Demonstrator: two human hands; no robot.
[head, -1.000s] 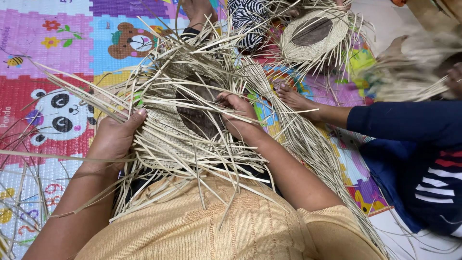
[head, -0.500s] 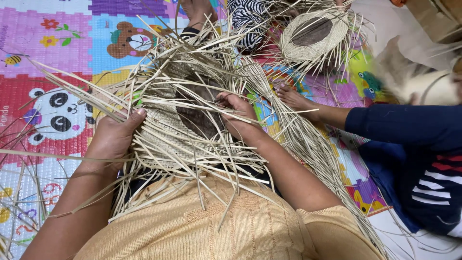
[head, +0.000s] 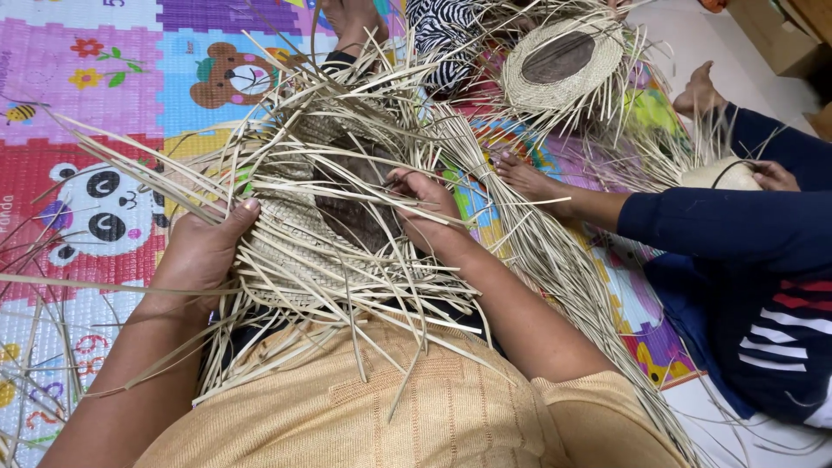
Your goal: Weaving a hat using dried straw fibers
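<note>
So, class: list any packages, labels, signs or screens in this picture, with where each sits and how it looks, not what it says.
Cardboard boxes: top right corner on the pale floor, brown, box-shaped, only partly in view.
Printed play mat: under the weaving, bright squares of pink, purple, blue and red with cartoon panda, bear, flowers and bee; small printed marks at its edges.
No screens or signs show.

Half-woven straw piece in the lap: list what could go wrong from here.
1. Loose strands cross over the woven straw piece in a tangle; the right hand may pull the wrong one.
2. The left hand grips only one edge, so the weave could slacken.
3. Long strands reach the neighbour's foot and might get snagged.
</note>
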